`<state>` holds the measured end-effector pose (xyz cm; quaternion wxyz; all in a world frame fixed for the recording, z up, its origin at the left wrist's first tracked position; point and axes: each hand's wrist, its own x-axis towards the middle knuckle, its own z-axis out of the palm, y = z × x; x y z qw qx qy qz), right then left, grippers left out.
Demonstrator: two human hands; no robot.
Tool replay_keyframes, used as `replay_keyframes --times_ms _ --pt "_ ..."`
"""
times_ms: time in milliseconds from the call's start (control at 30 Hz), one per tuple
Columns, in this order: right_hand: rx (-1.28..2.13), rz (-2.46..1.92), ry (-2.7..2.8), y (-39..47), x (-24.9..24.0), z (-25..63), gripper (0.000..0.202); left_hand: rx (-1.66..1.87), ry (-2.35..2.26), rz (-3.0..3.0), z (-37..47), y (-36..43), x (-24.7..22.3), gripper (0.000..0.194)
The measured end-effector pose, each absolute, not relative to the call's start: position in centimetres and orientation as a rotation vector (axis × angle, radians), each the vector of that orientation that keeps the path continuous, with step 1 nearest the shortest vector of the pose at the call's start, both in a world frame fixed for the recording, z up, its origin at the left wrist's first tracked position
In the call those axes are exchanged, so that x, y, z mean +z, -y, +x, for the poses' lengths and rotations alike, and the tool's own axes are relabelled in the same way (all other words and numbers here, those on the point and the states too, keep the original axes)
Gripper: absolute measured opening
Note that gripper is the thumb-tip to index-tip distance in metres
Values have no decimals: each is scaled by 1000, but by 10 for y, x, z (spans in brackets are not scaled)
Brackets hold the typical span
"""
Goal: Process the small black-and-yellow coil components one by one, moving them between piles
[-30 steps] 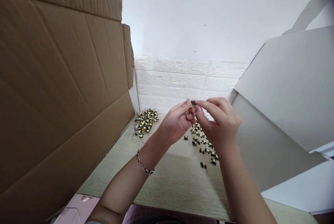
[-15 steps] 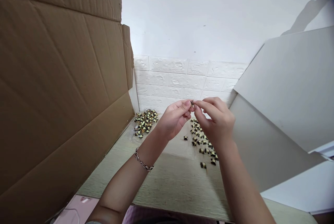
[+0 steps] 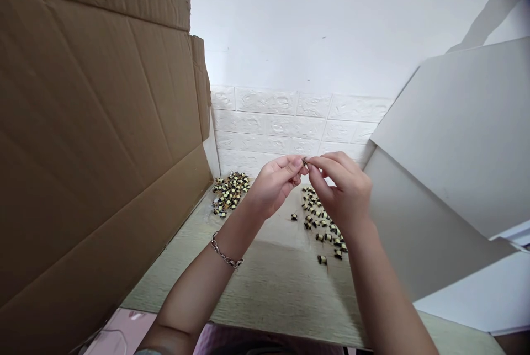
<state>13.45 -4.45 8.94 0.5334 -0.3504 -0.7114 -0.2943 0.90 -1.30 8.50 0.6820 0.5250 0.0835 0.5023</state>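
My left hand (image 3: 278, 181) pinches a small wound coil (image 3: 305, 163), black at its ends with a pale yellow wrap, between thumb and forefinger. From the other side, the thumb and forefinger of my right hand (image 3: 342, 184) close on the same coil, possibly on its thin wire leads; the fingertips hide most of it. Both hands are raised above the table. Beneath my right hand lie several loose coils (image 3: 322, 259), some trailing thin wires. One single coil (image 3: 293, 217) sits apart, between the two groups. A denser pile of coils (image 3: 229, 192) is at the back left.
A tall cardboard sheet (image 3: 103, 123) walls off the left side. White panels (image 3: 451, 139) lean in from the right. A white brick-patterned wall (image 3: 265, 123) stands behind the light wooden table (image 3: 256, 283). Clear plastic lies under the left pile.
Both hands keep their pinch on the coil, with only slight finger movement that turns it a little. The whole view has shifted by a small amount. The coils on the table look the same.
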Motion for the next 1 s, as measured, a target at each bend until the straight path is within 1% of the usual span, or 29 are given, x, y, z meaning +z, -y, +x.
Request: replay_keyframes --times_ms 133,333,467,633,800,900,1000 --pt "-743 -826 1622 44 87 129 12 1052 -144 1082 9 15 85 18" --pt "-746 -837 1555 48 88 122 11 962 -200 883 11 24 90 27" --pt "-727 -854 1561 52 91 122 10 938 -166 928 10 25 90 29" --pt "-883 -922 1585 53 92 125 13 1070 -142 1130 9 19 86 21" --pt "-984 -942 1612 51 91 129 8 1201 -232 1230 11 16 85 16" --pt "-927 -999 1601 49 89 128 6 1279 -323 1280 13 16 83 18" --pt "-760 -1022 1591 47 88 125 5 1332 -371 1324 14 14 82 21"
